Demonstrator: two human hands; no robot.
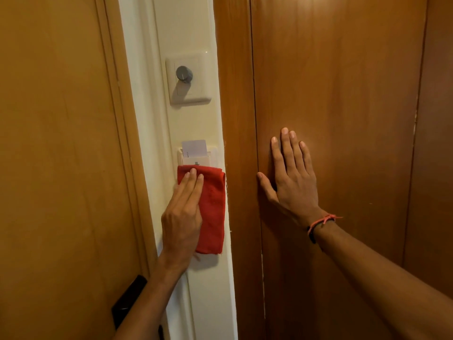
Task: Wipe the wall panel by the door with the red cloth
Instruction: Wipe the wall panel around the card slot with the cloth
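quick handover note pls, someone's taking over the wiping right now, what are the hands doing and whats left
Left hand: flat, fingers extended, pressing the folded red cloth against the cream wall panel between the doors. It is not gripping the cloth.
Right hand: open, palm flat on the brown wooden door, holding nothing.
The cloth's top edge sits just below the white key-card holder, which has a white card standing in it. The round grey dimmer knob on its white plate is higher up the panel.
Done: cannot tell how much is already wiped.
Left: probably the panel around the holder and knob; go carefully around the card.
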